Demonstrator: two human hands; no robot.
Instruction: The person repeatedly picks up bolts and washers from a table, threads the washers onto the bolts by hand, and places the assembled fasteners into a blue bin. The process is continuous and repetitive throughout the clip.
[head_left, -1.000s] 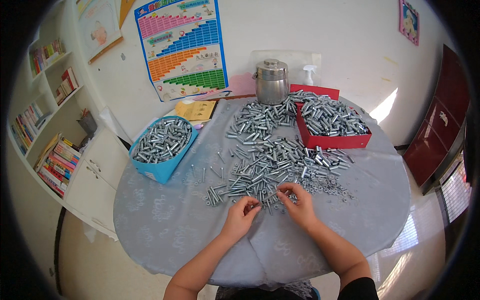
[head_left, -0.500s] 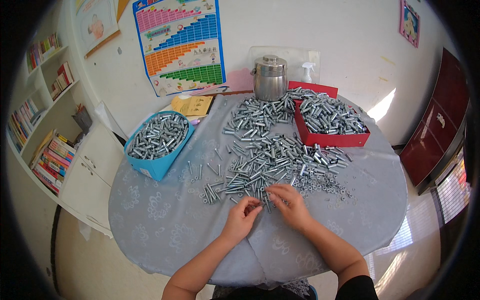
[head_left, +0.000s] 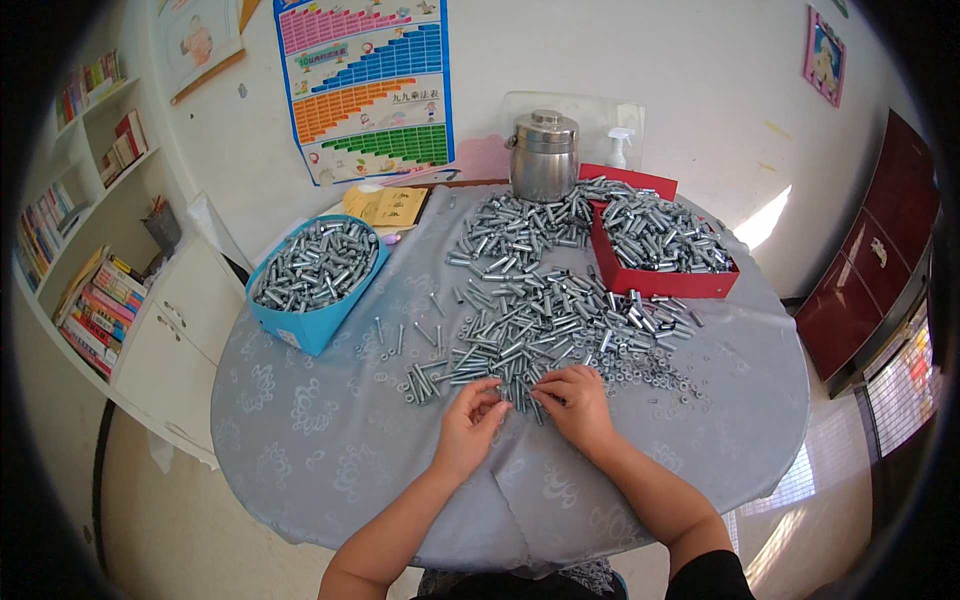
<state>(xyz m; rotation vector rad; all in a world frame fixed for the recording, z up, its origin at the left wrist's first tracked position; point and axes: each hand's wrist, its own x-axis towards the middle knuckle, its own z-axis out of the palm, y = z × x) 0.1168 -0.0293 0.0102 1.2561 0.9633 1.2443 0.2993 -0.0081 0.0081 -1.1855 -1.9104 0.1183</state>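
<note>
A heap of silvery metal bolts and sleeves (head_left: 545, 310) spreads over the middle of the table. At its near edge, my left hand (head_left: 468, 425) has its fingers curled towards the thumb; whatever they hold is too small to make out. Close on its right, my right hand (head_left: 580, 408) pinches thumb and fingertips together over the near bolts, and the thing in that pinch is hidden. A few bolts (head_left: 518, 392) lie between the two hands. Small nuts and washers (head_left: 655, 375) are scattered to the right of my right hand.
A blue box (head_left: 318, 325) full of metal sleeves stands at the left. At the back right is a red box (head_left: 668, 283), heaped with more. Behind the heap are a steel pot (head_left: 544, 160), a spray bottle (head_left: 619, 148) and a yellow paper packet (head_left: 388, 207).
My left hand has moved slightly left and farther from me. The right hand's fingers have drawn closer together at the heap's edge. The view has shifted a little.
</note>
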